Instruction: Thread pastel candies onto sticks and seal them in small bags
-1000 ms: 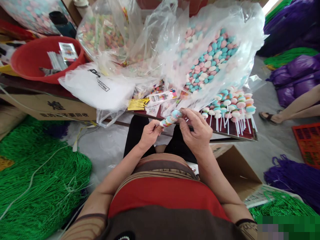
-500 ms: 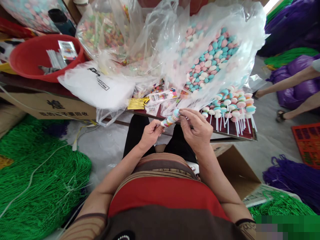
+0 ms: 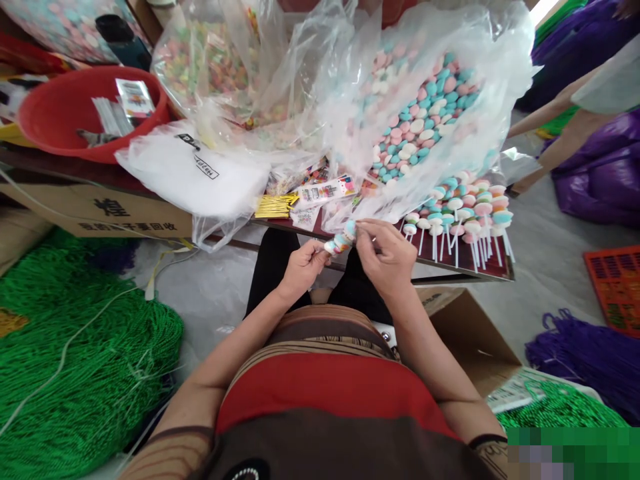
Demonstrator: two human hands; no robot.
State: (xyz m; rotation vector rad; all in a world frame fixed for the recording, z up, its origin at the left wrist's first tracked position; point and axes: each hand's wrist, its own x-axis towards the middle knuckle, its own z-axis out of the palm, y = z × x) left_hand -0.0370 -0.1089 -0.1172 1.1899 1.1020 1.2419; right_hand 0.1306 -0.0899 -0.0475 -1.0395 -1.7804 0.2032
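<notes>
A candy skewer [image 3: 341, 241] of blue, white and pink pieces is held above my lap at the table's front edge. My left hand [image 3: 306, 268] pinches its lower left end. At its upper right end are the closed fingers of my right hand [image 3: 385, 252]. Right of that hand, many finished-looking candy sticks [image 3: 483, 210] lie with white sticks over the edge. Yellow twist ties [image 3: 275, 206] and a printed packet [image 3: 325, 191] lie behind my hands. A large clear bag holds blue, pink and white candies [image 3: 425, 127].
A red basin [image 3: 55, 117] stands at the left, near a white bag [image 3: 200, 173] and a bag of colourful candies [image 3: 215, 63]. An open cardboard box [image 3: 470, 340] is at my right. Green cords [image 3: 90, 360] lie at left. Another person's legs [image 3: 565, 133] show at far right.
My right hand has moved slightly left and down along the candy skewer's end. At the far right, the other person has moved, and more of their clothing shows.
</notes>
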